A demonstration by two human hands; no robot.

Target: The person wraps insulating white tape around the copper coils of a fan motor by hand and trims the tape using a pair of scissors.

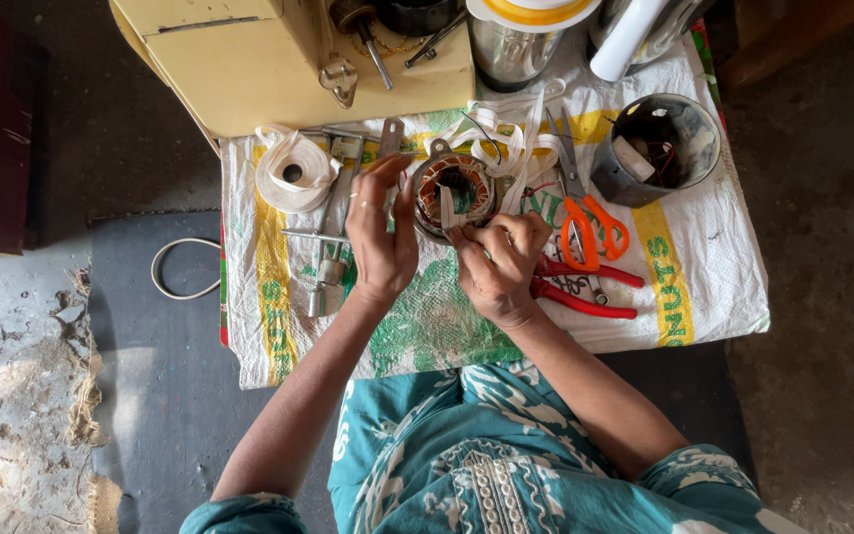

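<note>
A round motor stator with copper windings [455, 188] stands on a woven sack cloth [704, 277] spread over a low table. My left hand [383, 232] cups its left side, fingers upright against the metal ring. My right hand [499, 262] is closed at its lower right edge, pinching a strip of white tape [447, 210] that lies across the windings. More loose white tape [511, 143] trails from the stator's far side.
Orange-handled scissors [590, 229] and red-handled pliers [585, 287] lie right of my right hand. A white tape roll [294, 170] and metal tools [333, 242] sit left. A grey motor housing [656, 148], a yellow machine [279, 59] and steel containers [516, 44] stand behind.
</note>
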